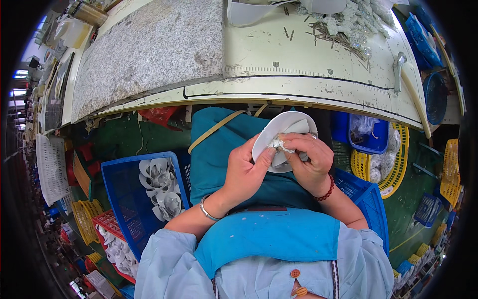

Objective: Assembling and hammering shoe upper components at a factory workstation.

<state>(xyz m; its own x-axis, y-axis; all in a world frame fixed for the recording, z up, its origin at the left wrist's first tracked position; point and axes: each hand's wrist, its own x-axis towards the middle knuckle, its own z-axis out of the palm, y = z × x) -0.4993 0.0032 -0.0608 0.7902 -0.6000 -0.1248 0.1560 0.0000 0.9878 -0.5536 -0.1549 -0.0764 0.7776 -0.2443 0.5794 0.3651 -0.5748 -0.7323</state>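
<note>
Over my lap I hold a white, curved, petal-shaped piece [271, 130] like a shallow flower, with smaller white petals in its middle. My left hand [245, 164] grips its left edge, thumb pressed near the centre. The fingers of my right hand [314, 158] pinch at a small crumpled white bit [279, 145] in the middle, and I cannot make out what that bit is. Both hands are closed on the flower. Parts of it are hidden behind my fingers.
A blue basket [119, 184] with white flower pieces [162, 187] stands to my left, by a red crate [110, 219]. The worktable [259, 50] ahead carries a stone slab [154, 50], metal pins [343, 45] and a hammer [409, 84]. Yellow [404, 164] and blue baskets stand right.
</note>
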